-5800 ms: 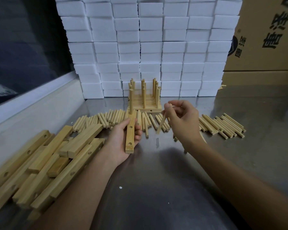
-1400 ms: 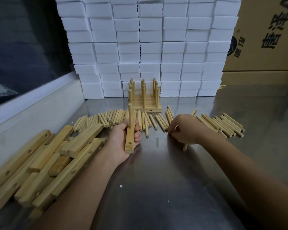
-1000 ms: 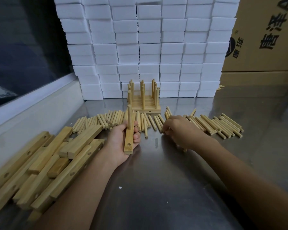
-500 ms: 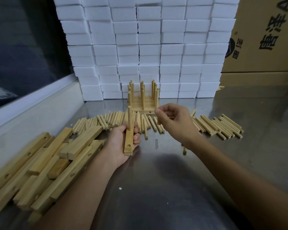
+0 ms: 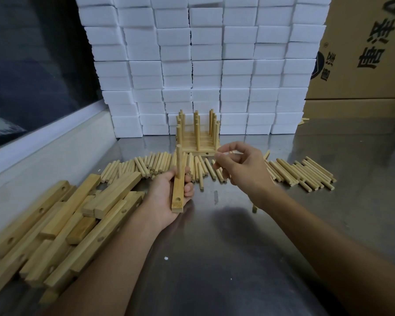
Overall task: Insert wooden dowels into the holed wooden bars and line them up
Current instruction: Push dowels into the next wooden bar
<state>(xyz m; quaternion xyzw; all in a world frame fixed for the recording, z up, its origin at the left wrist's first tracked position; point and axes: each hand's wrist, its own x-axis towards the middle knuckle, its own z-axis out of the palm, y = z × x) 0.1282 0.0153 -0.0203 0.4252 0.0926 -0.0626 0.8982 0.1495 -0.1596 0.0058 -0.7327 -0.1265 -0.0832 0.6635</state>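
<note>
Steel tabletop underfoot of everything. Left hand grips holed bar, one dowel upright in it. Right hand raised beside, fingers curled, pinching second dowel. Loose dowels behind; finished bars near foam blocks; bar pile left.

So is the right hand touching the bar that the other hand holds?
Apart. The head view shows the right hand raised beside the bar, with loose dowels and bare table visible in the gap between them.

Head-worn wide view, facing forward-down, near table
</note>
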